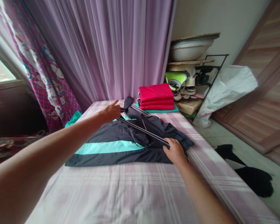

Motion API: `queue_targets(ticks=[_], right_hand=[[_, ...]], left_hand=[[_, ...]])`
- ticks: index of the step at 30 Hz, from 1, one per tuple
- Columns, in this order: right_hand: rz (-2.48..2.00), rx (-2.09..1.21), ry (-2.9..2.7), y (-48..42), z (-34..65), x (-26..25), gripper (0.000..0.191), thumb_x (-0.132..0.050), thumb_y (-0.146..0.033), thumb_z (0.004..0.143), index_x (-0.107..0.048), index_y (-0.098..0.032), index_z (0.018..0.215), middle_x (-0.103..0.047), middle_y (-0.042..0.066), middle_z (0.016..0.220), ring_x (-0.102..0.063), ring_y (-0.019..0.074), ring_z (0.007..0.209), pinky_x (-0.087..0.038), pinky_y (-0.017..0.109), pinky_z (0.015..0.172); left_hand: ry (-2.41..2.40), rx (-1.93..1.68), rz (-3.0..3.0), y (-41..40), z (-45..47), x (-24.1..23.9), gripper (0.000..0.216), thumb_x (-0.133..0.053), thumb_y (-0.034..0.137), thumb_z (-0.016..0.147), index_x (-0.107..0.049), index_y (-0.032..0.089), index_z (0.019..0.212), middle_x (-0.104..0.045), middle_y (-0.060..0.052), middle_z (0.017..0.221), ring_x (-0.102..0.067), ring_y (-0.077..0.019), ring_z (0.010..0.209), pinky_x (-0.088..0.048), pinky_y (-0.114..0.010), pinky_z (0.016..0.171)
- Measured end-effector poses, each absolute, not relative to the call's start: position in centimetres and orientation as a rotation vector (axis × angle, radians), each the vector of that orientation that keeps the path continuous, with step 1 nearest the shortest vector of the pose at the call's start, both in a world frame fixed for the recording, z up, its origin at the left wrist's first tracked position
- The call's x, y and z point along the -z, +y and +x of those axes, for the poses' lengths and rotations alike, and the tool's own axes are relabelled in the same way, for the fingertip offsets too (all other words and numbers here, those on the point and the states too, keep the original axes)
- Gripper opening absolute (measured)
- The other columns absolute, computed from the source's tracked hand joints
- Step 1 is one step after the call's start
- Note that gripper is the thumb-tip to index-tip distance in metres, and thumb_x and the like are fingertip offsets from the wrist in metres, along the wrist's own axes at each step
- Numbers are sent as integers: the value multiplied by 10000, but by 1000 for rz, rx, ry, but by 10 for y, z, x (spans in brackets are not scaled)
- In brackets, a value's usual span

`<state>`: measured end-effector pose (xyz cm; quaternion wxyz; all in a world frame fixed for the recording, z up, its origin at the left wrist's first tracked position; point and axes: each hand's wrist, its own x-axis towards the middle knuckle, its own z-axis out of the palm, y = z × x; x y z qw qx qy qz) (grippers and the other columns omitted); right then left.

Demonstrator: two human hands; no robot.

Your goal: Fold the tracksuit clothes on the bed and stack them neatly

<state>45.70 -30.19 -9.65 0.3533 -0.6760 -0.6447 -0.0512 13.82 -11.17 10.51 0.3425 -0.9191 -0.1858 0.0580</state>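
A dark navy jacket (121,141) with a turquoise band and thin white stripes lies spread on the bed (121,193). My left hand (110,111) reaches to the far side and pinches the end of a sleeve near the jacket's top. My right hand (175,151) is closed on the jacket's near right edge, where the striped sleeve is folded across. The sleeve stretches in a straight line between both hands.
A stack of folded red clothes (156,96) on a turquoise piece sits at the bed's far end. A shoe rack (196,84) with a basin on top stands at the right, beside a white bag (226,90). Dark clothing (249,174) lies on the floor. Purple curtains hang behind.
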Motion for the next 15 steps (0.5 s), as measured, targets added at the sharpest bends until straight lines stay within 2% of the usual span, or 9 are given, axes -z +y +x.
queue_targets(ticks=[5, 8, 10, 15], right_hand=[[-1692, 169, -1709, -302, 459, 96, 294, -515, -122, 741, -697, -212, 954, -715, 67, 913, -621, 238, 919, -483, 377, 884], [-1688, 197, -1711, -306, 459, 91, 312, -495, -82, 729, -698, -213, 925, -718, 62, 920, -619, 227, 914, -473, 359, 874], [-1718, 237, -1717, -311, 458, 86, 299, -489, -75, 743, -698, -210, 908, -719, 65, 922, -616, 228, 909, -463, 354, 853], [-1809, 325, -1718, -327, 457, 75, 305, -459, -81, 784, -700, -206, 924, -714, 75, 944, -602, 235, 909, -436, 355, 823]], left_hand=[[-614, -79, -2395, -147, 66, -97, 183, -557, 120, 806, -651, 249, 717, -668, 15, 774, -570, -195, 993, -160, -508, 1213], [-788, -100, -2421, -178, 23, -79, 138, -597, 162, 764, -662, 260, 836, -693, 19, 815, -589, -214, 1019, -179, -536, 1204], [-983, -149, -2432, -203, 0, -61, 198, -596, 156, 756, -663, 240, 921, -711, -9, 844, -627, -229, 977, -199, -557, 1187], [-1545, -156, -2394, -251, -28, -18, 317, -515, 99, 785, -636, 226, 1048, -727, -79, 974, -664, -256, 982, -376, -478, 1056]])
